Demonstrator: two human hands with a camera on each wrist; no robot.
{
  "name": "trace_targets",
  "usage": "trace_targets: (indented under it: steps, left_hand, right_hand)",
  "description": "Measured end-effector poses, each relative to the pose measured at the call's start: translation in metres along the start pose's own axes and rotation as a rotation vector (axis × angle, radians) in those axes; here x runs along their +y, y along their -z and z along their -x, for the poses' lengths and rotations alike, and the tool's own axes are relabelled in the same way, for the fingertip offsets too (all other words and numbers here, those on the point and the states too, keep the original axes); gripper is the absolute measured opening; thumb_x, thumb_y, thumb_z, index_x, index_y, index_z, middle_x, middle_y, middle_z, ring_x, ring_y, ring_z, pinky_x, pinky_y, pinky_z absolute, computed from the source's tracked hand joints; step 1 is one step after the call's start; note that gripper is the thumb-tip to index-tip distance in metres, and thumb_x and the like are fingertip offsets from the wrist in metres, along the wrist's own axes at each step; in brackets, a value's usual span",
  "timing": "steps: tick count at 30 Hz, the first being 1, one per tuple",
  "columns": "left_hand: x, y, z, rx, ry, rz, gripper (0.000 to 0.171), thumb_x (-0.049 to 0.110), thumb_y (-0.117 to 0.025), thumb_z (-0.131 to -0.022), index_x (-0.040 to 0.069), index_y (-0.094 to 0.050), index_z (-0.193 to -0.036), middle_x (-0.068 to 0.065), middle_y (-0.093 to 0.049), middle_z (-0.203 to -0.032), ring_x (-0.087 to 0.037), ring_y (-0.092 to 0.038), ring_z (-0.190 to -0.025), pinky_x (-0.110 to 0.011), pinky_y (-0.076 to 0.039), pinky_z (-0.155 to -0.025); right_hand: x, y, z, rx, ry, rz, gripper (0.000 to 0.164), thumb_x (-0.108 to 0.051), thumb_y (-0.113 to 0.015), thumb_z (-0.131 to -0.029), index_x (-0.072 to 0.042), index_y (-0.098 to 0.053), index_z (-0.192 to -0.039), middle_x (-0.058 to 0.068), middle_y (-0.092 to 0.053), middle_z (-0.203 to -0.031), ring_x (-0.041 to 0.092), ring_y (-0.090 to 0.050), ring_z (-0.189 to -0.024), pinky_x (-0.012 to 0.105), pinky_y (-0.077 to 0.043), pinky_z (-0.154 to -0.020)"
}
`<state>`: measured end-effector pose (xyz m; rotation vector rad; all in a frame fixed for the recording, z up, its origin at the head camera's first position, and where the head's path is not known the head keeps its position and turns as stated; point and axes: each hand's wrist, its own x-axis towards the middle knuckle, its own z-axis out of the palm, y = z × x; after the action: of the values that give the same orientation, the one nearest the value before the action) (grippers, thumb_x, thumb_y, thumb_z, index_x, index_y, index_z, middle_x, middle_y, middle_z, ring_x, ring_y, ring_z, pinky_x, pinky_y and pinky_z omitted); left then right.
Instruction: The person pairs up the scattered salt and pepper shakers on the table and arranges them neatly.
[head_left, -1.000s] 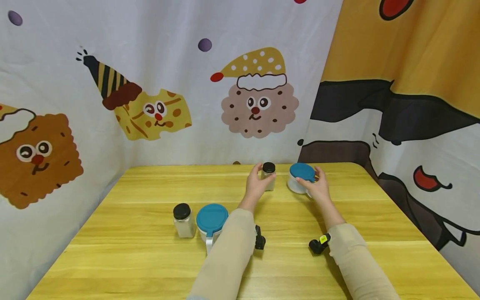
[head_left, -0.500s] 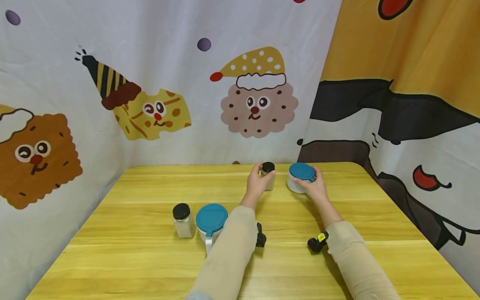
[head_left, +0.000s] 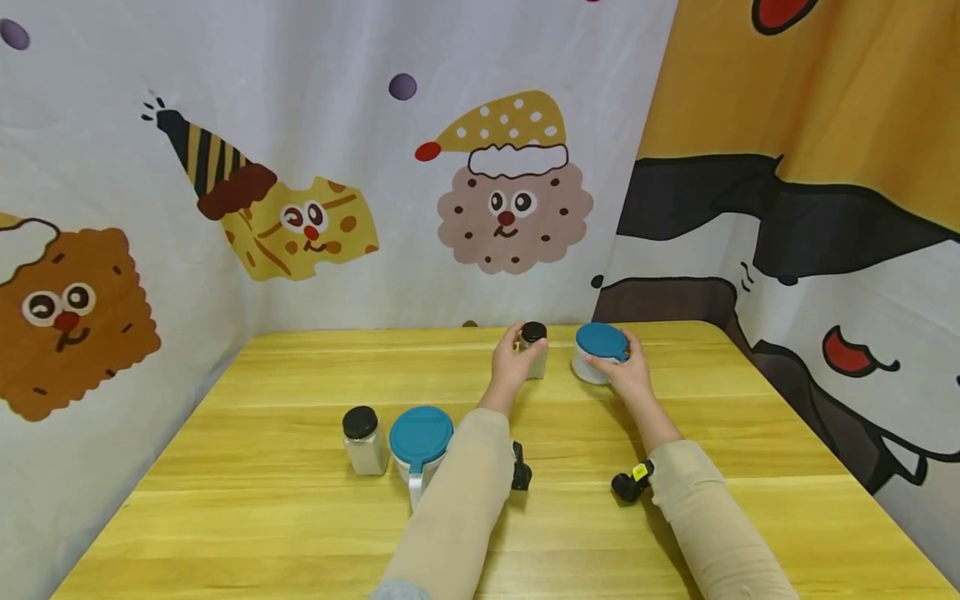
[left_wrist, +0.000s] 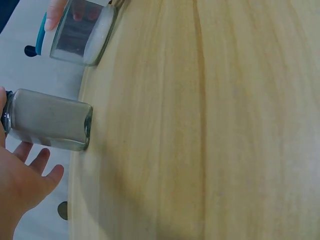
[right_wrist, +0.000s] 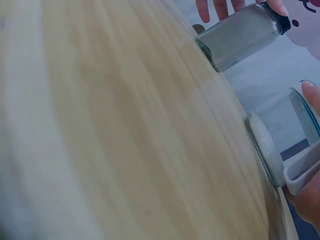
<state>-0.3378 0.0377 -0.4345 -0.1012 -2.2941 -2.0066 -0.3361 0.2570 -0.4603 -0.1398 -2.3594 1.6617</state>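
Toward the table's far edge, my left hand (head_left: pixel 512 367) grips a square glass jar with a black lid (head_left: pixel 534 332) near its top. Its grey-looking body (left_wrist: pixel 47 120) is upright on the wood, and my other left fingers fan out beside it in the left wrist view. To the right, my right hand (head_left: pixel 633 372) has thumb and fingers around a round clear seasoning jar (head_left: pixel 590 368) with a blue lid (head_left: pixel 602 340). White contents (right_wrist: pixel 267 145) cover the bottom of that jar. Its pale handle (right_wrist: pixel 302 167) lies against my right hand.
A second black-lidded jar (head_left: pixel 366 450) and a second blue-lidded jar (head_left: pixel 421 437) stand nearer on the left, the latter partly behind my left sleeve (head_left: pixel 457 508). The wooden table (head_left: pixel 262 517) ends at a cartoon-print curtain (head_left: pixel 322 300).
My right thumb and fingers have drawn in closer around the blue-lidded jar. My left hand keeps its grip, and the jars stay in place while the head view shifts slightly.
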Motion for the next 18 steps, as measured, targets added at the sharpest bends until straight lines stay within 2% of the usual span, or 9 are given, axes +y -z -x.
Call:
trace_targets:
  steps: [9,18]
  left_hand:
    - [0.0079,-0.0002,-0.0034,0.003,-0.007,-0.012,0.055,0.031,-0.069,-0.09,0.021,-0.049,-0.141,-0.01,-0.049,-0.136,-0.028,-0.047,-0.121,-0.045,-0.044,-0.093]
    - [0.0063,-0.0015,-0.0052,0.005,-0.004,-0.013,0.053,0.027,-0.069,-0.09,0.019,-0.051,-0.139,-0.01,-0.052,-0.131,-0.025,-0.052,-0.111,-0.04,-0.047,-0.087]
  right_hand:
    - [-0.0012,-0.0007,-0.0016,0.01,-0.006,0.006,0.099,-0.027,-0.08,-0.079,-0.008,-0.017,-0.153,0.02,-0.023,-0.153,0.038,-0.025,-0.137,0.053,-0.024,-0.107]
    - [-0.0022,-0.005,0.0007,0.045,-0.012,0.018,0.094,-0.024,-0.08,-0.079,-0.007,-0.022,-0.151,0.02,-0.028,-0.151,0.037,-0.027,-0.136,0.052,-0.026,-0.107]
